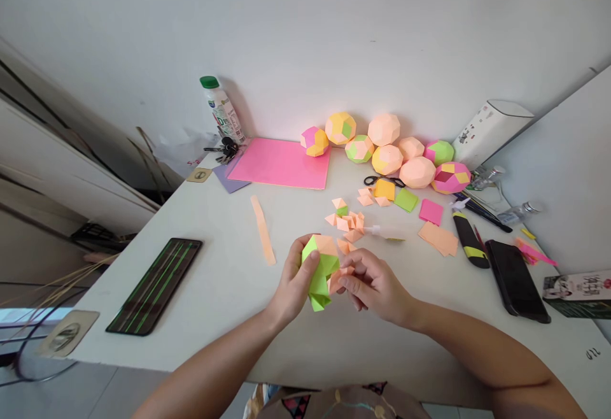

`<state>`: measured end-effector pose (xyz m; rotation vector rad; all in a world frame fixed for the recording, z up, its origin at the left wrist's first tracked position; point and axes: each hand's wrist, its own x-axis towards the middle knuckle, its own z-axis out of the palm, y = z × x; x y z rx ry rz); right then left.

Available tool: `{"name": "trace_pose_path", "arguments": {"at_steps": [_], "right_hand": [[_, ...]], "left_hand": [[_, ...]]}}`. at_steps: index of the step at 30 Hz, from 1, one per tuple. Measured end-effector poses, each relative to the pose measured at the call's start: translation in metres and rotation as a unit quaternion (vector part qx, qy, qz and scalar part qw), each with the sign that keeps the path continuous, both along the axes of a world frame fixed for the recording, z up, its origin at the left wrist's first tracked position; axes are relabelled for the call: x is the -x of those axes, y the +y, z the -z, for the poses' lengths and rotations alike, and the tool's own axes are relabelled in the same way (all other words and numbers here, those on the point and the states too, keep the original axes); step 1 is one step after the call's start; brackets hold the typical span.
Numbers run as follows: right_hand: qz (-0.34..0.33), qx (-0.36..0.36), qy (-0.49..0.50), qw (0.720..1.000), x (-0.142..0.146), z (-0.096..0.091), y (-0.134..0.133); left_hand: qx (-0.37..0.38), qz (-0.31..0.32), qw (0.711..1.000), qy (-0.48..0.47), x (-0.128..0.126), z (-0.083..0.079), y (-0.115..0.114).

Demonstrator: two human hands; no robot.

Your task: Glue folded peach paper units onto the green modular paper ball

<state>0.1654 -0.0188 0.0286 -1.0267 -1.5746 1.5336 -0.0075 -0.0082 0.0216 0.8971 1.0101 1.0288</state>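
My left hand [294, 274] is closed around a partly built paper ball [317, 284], green with a peach panel on top, its thumb pressed on the front. At the ball's right side, my right hand [375, 284] pinches a small folded peach paper piece [338, 277] that touches the green part. Whether the two are joined cannot be made out. Just beyond my hands lies a loose pile of folded peach paper pieces [351, 221]. A small white-tipped tube [375, 230] sits beside the pile.
Finished paper balls [384, 129] line the wall, near a pink sheet [281, 163], scissors [384, 181] and sticky-note stacks [431, 211]. A utility knife [470, 239] and black phone [518, 281] lie right. A dark green-striped panel [155, 286], peach strip [263, 230] and bottle [222, 112] stand or lie left.
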Motion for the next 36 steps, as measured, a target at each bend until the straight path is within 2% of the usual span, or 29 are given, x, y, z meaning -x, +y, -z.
{"name": "trace_pose_path", "arguments": {"at_steps": [7, 14, 19, 23, 29, 32, 36], "right_hand": [[-0.002, 0.0, -0.007, 1.0, -0.002, 0.0, 0.002], [0.0, -0.003, 0.0, 1.0, -0.005, -0.001, 0.009], [0.012, 0.011, 0.015, 1.0, -0.012, -0.001, 0.024], [-0.026, 0.051, 0.036, 0.998, -0.019, 0.0, 0.033], [-0.061, 0.069, 0.054, 0.994, -0.022, 0.005, 0.038], [-0.055, 0.068, 0.058, 0.994, -0.023, 0.007, 0.038], [-0.05, 0.065, 0.055, 0.995, -0.024, 0.007, 0.038]], "left_hand": [[0.006, 0.052, 0.999, 0.003, -0.002, 0.006, 0.004], [-0.001, 0.04, 0.998, 0.039, -0.002, -0.001, 0.0], [0.03, 0.068, 0.995, 0.071, -0.004, 0.007, 0.001], [0.093, 0.135, 0.987, 0.008, -0.005, 0.008, 0.006], [0.116, 0.221, 0.959, -0.13, -0.003, 0.005, 0.012], [0.145, 0.212, 0.954, -0.156, -0.001, 0.007, 0.01], [0.127, 0.191, 0.965, -0.127, 0.0, 0.007, 0.006]]}}
